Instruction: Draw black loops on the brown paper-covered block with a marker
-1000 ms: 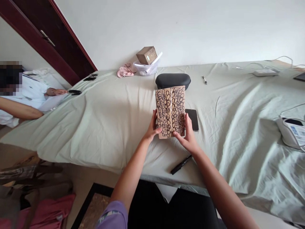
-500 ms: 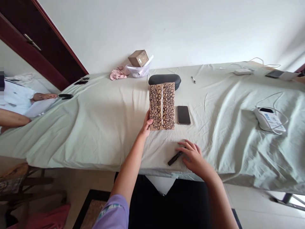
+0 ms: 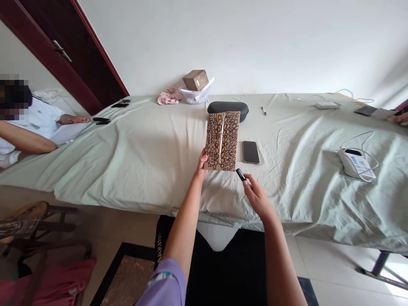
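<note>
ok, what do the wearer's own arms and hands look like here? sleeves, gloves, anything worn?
Both are bare: no gloves, no watch, rings or bands visible on the left hand or right hand. Forearms are uncovered. A short purple sleeve with a pale printed patch shows on the left upper arm; no sleeve is visible on the right arm.

Brown cardboard (image 3: 222,141) with black loops; black marker (image 3: 241,175); pale-green sheet (image 3: 143,148).

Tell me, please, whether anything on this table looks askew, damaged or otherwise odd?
Nothing is spilled or broken. The cardboard sheet is covered in black scribbled loops and has a pale slit down its middle; the left hand props it up. The right hand holds a black marker. The sheet over the table is rumpled.
</note>
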